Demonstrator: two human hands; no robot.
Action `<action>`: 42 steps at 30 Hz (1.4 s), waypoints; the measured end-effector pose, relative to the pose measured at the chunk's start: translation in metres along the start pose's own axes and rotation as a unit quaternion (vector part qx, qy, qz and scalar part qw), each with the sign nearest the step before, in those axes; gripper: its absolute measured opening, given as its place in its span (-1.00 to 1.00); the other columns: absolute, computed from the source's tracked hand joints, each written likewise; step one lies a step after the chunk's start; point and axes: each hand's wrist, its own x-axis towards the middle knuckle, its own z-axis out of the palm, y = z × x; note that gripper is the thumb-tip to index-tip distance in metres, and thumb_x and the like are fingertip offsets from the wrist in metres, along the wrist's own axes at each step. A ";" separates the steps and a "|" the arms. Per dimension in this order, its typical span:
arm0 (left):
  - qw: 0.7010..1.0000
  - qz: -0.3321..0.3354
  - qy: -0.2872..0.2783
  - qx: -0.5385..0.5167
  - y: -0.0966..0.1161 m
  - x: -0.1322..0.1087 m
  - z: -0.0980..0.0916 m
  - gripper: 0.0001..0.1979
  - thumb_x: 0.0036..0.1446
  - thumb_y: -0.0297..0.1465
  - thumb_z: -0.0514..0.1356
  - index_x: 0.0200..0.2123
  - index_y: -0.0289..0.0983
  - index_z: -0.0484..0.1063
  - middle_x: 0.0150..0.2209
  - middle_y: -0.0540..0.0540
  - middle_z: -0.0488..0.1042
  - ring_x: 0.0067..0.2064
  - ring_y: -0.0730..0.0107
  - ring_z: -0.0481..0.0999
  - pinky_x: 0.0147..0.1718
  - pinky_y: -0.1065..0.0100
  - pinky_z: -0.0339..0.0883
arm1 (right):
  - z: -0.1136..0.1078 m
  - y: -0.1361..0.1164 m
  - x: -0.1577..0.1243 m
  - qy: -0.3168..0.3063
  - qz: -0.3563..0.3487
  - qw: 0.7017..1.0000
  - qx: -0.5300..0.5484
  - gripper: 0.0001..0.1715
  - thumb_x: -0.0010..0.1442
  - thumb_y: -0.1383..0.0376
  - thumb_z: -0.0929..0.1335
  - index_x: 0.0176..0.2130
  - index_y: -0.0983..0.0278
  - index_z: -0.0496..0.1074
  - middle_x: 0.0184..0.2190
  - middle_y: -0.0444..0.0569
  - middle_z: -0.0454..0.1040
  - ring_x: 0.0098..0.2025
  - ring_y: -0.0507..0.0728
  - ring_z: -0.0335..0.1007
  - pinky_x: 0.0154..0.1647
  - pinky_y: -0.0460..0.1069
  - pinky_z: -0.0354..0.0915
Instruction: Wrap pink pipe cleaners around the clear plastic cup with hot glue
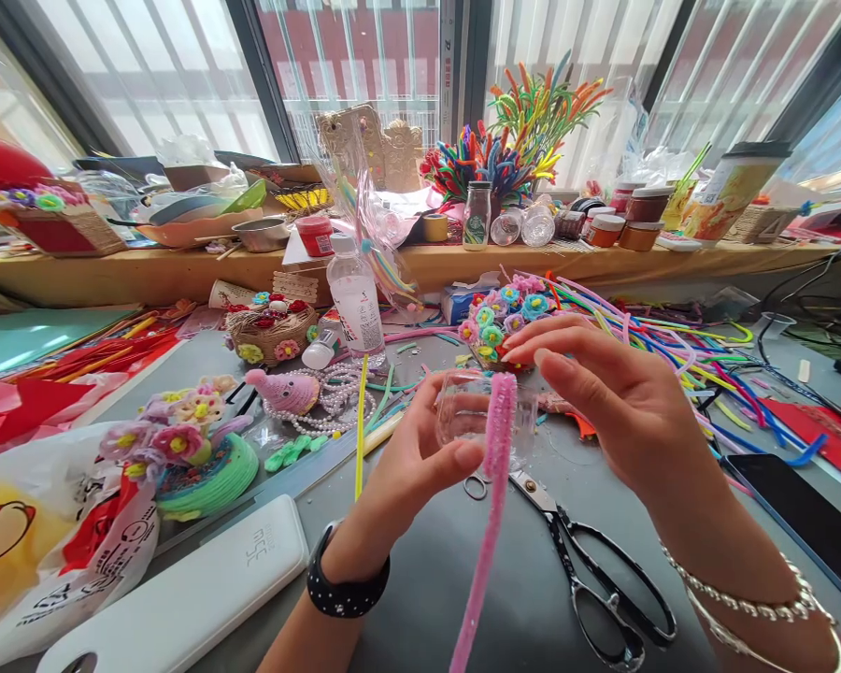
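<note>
Pink and fuzzy, the long chenille pipe cleaner (489, 505) runs up from the near edge of the grey table (420, 598) to a small clear plastic cup (477, 416), which we hold in the air over the table's middle. Our left hand (420, 458) has the cup pinched, thumb in front and fingers curled behind, and the thumb seems to press the stem's upper part against the wall. Our right hand (620, 397) arches over the top, fingers half open and reaching down to the stem's tip at the rim; whether they actually grip it we cannot tell.

For a neat wrap, we judge the thing is to keep the left thumb anchoring the stem while the right draws it snug around the cup, with no slack between turns. The clear wall looks thin, so go easy on the squeeze.

Just beneath the cup lie black-handled steel scissors (589, 570), blades toward us. Off to the right edge sprawls a heap of loose coloured pipe cleaners (673, 346). Behind the cup sits a small basket of blue and pink chenille flowers (497, 322), and left of that a clear plastic bottle (356, 304). A white power bank (189, 594) rests at the near left corner.
</note>
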 end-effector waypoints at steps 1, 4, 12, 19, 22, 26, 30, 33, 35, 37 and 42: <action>1.000 0.006 0.005 0.001 0.000 0.000 0.001 -0.35 -0.19 -0.08 0.33 -0.05 -0.18 0.22 -0.13 -0.16 0.41 -0.16 0.20 0.48 -0.32 0.31 0.36 | 0.001 -0.001 -0.001 0.002 -0.016 1.000 -0.001 -0.84 0.19 0.27 0.32 -0.30 0.15 0.52 -0.28 -0.12 0.49 -0.12 0.04 0.39 -0.05 -0.03 0.29; 1.000 0.029 0.011 0.000 0.000 -0.001 0.002 -0.34 -0.19 -0.08 0.33 -0.04 -0.17 0.20 -0.12 -0.15 0.40 -0.13 0.19 0.46 -0.31 0.30 0.37 | 0.002 -0.004 -0.003 -0.007 -0.049 0.999 -0.008 -0.79 0.21 0.29 0.29 -0.27 0.10 0.53 -0.32 -0.16 0.48 -0.21 0.01 0.39 -0.08 -0.04 0.28; 0.998 0.055 0.019 0.013 -0.001 -0.001 0.003 -0.32 -0.17 -0.13 0.34 0.00 -0.16 0.13 -0.11 -0.15 0.37 -0.09 0.17 0.42 -0.31 0.31 0.37 | 0.004 -0.005 -0.005 -0.018 -0.050 0.999 0.008 -0.76 0.23 0.27 0.27 -0.22 0.07 0.53 -0.28 -0.15 0.49 -0.17 0.03 0.37 -0.06 -0.03 0.27; 0.997 0.065 0.050 0.014 -0.003 -0.001 0.006 -0.36 -0.13 -0.16 0.32 -0.01 -0.18 0.14 -0.10 -0.17 0.39 -0.07 0.11 0.43 -0.27 0.24 0.39 | 0.005 -0.004 -0.004 -0.036 -0.041 0.999 -0.004 -0.78 0.22 0.24 0.28 -0.21 0.11 0.52 -0.27 -0.11 0.48 -0.16 0.07 0.40 -0.07 0.00 0.31; 0.993 0.069 0.092 -0.001 -0.001 0.000 0.010 -0.42 -0.10 -0.19 0.30 -0.04 -0.20 0.16 -0.09 -0.19 0.42 -0.02 0.06 0.42 -0.15 0.15 0.35 | 0.004 0.002 -0.003 -0.072 -0.044 0.996 -0.021 -0.71 0.21 0.16 0.27 -0.09 0.10 0.45 -0.12 -0.06 0.46 0.00 0.13 0.34 0.04 0.08 0.27; 0.985 0.071 0.152 -0.029 -0.001 0.002 0.011 -0.43 -0.08 -0.29 0.30 0.00 -0.19 0.15 0.00 -0.18 0.41 0.11 0.09 0.32 0.05 0.11 0.20 | 0.006 0.006 -0.003 -0.144 -0.030 0.986 -0.083 -0.19 0.00 -0.02 0.39 0.17 0.15 0.15 0.17 0.08 0.23 0.22 0.27 0.10 0.16 0.22 0.17; 0.984 0.065 0.151 -0.065 -0.004 0.004 0.009 -0.36 -0.10 -0.31 0.32 0.03 -0.16 0.11 0.06 -0.18 0.35 0.17 0.11 0.26 0.07 0.14 0.19 | 0.012 0.004 -0.006 -0.154 -0.077 0.963 -0.206 -0.03 -0.03 0.08 0.44 0.23 0.24 0.00 0.22 0.13 0.14 0.27 0.25 -0.02 0.23 0.22 0.07; 0.988 0.060 0.123 -0.076 -0.005 0.005 0.008 -0.36 -0.10 -0.26 0.33 0.03 -0.16 0.11 0.09 -0.19 0.33 0.19 0.10 0.22 0.10 0.13 0.15 | 0.014 0.002 -0.006 -0.125 -0.114 0.952 -0.255 -0.24 0.09 0.23 0.37 0.20 0.28 0.06 0.17 0.11 0.22 0.24 0.19 0.06 0.23 0.18 0.10; 0.990 0.051 0.110 -0.076 -0.004 0.004 0.007 -0.37 -0.09 -0.21 0.31 0.03 -0.19 0.13 0.06 -0.21 0.36 0.19 0.07 0.22 0.12 0.09 0.11 | 0.013 0.002 -0.005 -0.115 -0.130 0.948 -0.267 -0.35 0.12 0.32 0.34 0.17 0.29 0.12 0.13 0.10 0.29 0.20 0.16 0.14 0.20 0.15 0.15; 0.991 0.041 0.111 -0.068 -0.001 0.003 0.007 -0.33 -0.10 -0.20 0.31 0.06 -0.23 0.14 0.02 -0.24 0.40 0.16 0.04 0.26 0.13 0.07 0.10 | 0.009 0.002 -0.003 -0.124 -0.145 0.942 -0.276 -0.39 0.13 0.37 0.32 0.15 0.29 0.14 0.11 0.09 0.32 0.18 0.16 0.18 0.19 0.15 0.16; 0.984 0.055 0.161 -0.057 0.003 0.002 0.007 -0.30 -0.13 -0.35 0.34 0.10 -0.19 0.15 0.08 -0.20 0.34 0.14 0.07 0.30 0.10 0.13 0.17 | 0.000 0.000 -0.002 -0.121 -0.154 0.931 -0.309 -0.41 0.10 0.29 0.37 0.11 0.27 0.21 0.09 0.09 0.34 0.16 0.22 0.19 0.17 0.22 0.16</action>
